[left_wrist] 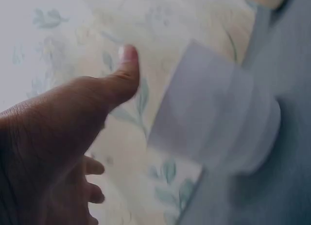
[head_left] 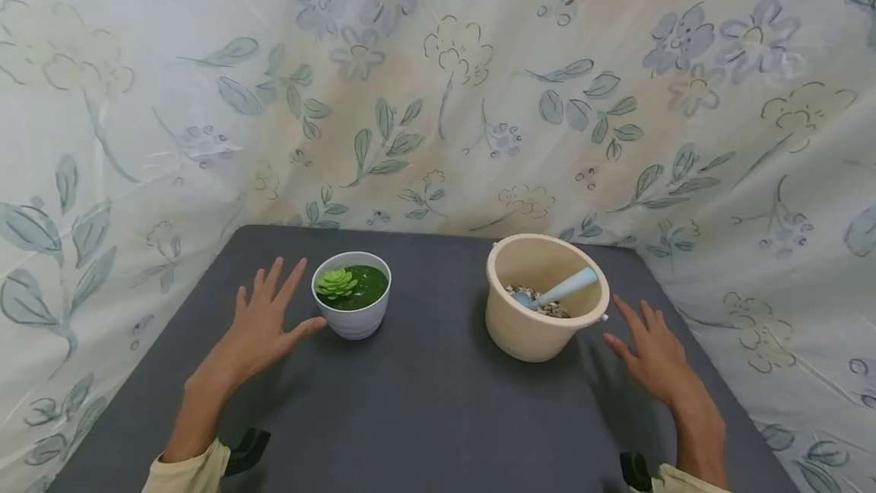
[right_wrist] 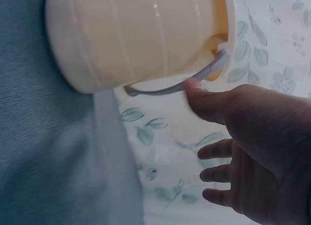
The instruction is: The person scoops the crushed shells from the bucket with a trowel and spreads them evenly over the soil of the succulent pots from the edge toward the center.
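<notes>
A small white pot (head_left: 352, 323) stands on the left part of the table, holding a bright green succulent (head_left: 336, 284) on a glossy dark green surface. My left hand (head_left: 258, 335) is spread beside its left side; the left wrist view has a gap between thumb and pot (left_wrist: 209, 108). Toward the right stands a cream bucket (head_left: 525, 335) with loose mixed brown and pale bits (head_left: 553, 311) inside. A light blue scoop (head_left: 566, 286) leans in it. My right hand (head_left: 653, 356) hovers right of the bucket, fingers extended. Its thumb overlaps the grey handle (right_wrist: 167, 91) in the right wrist view; contact is unclear.
Both vessels rest on a dark grey tabletop (head_left: 431, 371). A pale floral cloth (head_left: 438, 97) hangs behind it and along both sides. Black straps (head_left: 248, 452) show at the cuffs of the cream sleeves (head_left: 188, 472).
</notes>
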